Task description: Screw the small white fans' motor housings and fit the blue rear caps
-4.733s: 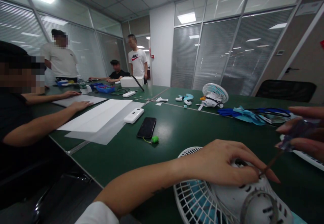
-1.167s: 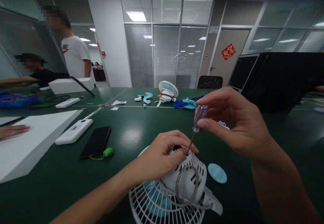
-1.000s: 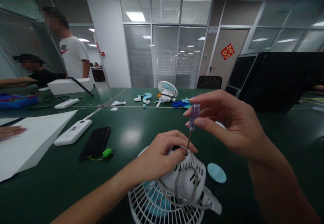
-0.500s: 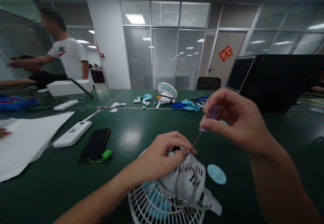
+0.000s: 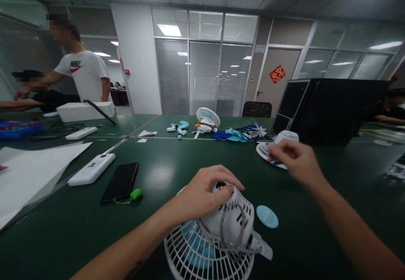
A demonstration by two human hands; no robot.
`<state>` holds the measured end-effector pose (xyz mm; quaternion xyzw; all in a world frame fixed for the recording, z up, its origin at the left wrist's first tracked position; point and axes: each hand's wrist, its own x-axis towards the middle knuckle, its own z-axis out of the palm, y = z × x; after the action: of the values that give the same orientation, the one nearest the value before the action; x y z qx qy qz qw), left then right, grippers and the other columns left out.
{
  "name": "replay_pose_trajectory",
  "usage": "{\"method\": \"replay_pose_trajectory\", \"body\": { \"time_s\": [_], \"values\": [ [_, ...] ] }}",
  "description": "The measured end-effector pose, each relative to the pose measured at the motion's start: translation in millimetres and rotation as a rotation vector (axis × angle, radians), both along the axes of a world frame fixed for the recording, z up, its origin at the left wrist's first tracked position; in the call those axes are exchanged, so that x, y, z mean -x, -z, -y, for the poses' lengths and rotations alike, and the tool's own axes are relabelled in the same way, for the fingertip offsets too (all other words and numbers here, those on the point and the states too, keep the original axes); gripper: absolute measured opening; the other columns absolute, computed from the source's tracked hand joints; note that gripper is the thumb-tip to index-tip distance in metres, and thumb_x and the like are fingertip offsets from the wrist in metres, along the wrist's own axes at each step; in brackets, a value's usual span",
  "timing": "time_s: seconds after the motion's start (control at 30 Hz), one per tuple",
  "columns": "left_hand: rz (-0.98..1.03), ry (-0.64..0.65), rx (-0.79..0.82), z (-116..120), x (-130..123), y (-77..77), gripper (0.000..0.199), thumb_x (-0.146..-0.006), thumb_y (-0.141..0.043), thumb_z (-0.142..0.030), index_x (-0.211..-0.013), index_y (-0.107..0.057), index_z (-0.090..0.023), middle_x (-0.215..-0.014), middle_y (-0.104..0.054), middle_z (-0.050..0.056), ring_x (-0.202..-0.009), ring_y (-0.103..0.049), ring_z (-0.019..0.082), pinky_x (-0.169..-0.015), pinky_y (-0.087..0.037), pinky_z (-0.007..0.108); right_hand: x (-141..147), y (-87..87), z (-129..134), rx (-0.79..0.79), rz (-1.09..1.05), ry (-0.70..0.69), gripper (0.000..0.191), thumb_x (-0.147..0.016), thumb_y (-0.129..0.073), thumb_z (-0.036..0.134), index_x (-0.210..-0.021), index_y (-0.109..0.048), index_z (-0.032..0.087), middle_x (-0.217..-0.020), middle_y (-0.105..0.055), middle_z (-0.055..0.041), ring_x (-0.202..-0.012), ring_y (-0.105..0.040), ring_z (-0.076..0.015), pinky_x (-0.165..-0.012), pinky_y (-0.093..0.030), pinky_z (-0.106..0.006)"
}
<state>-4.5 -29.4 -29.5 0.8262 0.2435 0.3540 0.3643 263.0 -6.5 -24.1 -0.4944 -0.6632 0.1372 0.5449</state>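
Observation:
A small white fan (image 5: 210, 254) with light blue blades lies grille down in front of me, its motor housing up and a grey cable looped over it. My left hand (image 5: 207, 191) is wrapped over the top of the housing. My right hand (image 5: 299, 159) reaches forward to the right, fingers pinched together. What they hold, if anything, is too small and blurred to make out. Just behind the fingers lies another white fan part (image 5: 286, 135) with a grille. A light blue oval cap (image 5: 267, 216) rests on the table right of the fan.
Left on the green table lie a black phone (image 5: 120, 182) with a green tag, a white power strip (image 5: 91, 169) and white sheets (image 5: 41, 172). Farther back are another small fan (image 5: 208, 119), blue gloves (image 5: 223, 135) and a large black case (image 5: 332, 111). People are at the left and right.
My right hand has moved away from the fan, forward and right; the screwdriver it held in the housing is no longer clearly visible. My left hand stays on the fan.

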Motion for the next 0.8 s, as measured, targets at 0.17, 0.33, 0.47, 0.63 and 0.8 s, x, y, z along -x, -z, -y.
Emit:
{"method": "replay_pose_trajectory", "body": {
  "time_s": [0.17,0.33,0.47,0.63,0.8],
  "values": [
    [0.006,0.001,-0.027,-1.3,-0.6,1.6,0.028,-0.081,-0.053,-0.007,-0.093,-0.077,-0.014,-0.100,-0.071,0.008,-0.096,-0.065,0.019,-0.094,-0.047,0.033,-1.2,87.7,-7.8,0.286,0.346,0.050,0.043,-0.081,-0.059,0.058,-0.060,-0.052,0.021,-0.057,-0.060,-0.0017,-0.055,-0.058,-0.0170,-0.055,-0.043,-0.030],
    [0.007,-0.012,-0.029,-1.9,-0.9,2.4,0.027,-0.081,-0.054,-0.008,-0.094,-0.077,-0.013,-0.100,-0.071,0.008,-0.096,-0.065,0.019,-0.093,-0.047,0.032,5.2,112.1,-4.4,0.392,0.529,0.088,0.027,-0.082,-0.058,0.044,-0.068,-0.054,0.022,-0.062,-0.061,-0.0003,-0.061,-0.057,-0.0169,-0.058,-0.036,-0.029],
    [0.003,-0.011,-0.025,-1.2,-1.2,2.8,0.026,-0.082,-0.054,-0.009,-0.094,-0.077,-0.013,-0.100,-0.071,0.008,-0.096,-0.065,0.019,-0.093,-0.047,0.032,10.4,104.7,-0.4,0.485,0.591,0.050,0.027,-0.086,-0.056,0.046,-0.075,-0.057,0.022,-0.068,-0.064,-0.0010,-0.064,-0.059,-0.0168,-0.059,-0.036,-0.028],
    [-0.006,-0.022,-0.016,-0.6,-1.0,1.6,0.026,-0.082,-0.054,-0.009,-0.094,-0.077,-0.013,-0.100,-0.071,0.008,-0.096,-0.065,0.019,-0.093,-0.047,0.032,-1.2,91.0,10.5,0.584,0.597,-0.074,0.033,-0.088,-0.054,0.052,-0.093,-0.063,0.021,-0.088,-0.070,-0.0048,-0.079,-0.063,-0.0192,-0.068,-0.044,-0.030],
    [0.002,-0.010,-0.016,-0.9,-0.4,1.0,0.027,-0.082,-0.053,-0.008,-0.094,-0.077,-0.013,-0.101,-0.070,0.008,-0.097,-0.065,0.019,-0.094,-0.047,0.033,-18.5,76.6,22.6,0.753,0.577,-0.253,0.052,-0.068,-0.076,0.048,-0.110,-0.062,0.019,-0.111,-0.064,-0.0064,-0.098,-0.058,-0.0226,-0.084,-0.045,-0.033]
  ]
}}
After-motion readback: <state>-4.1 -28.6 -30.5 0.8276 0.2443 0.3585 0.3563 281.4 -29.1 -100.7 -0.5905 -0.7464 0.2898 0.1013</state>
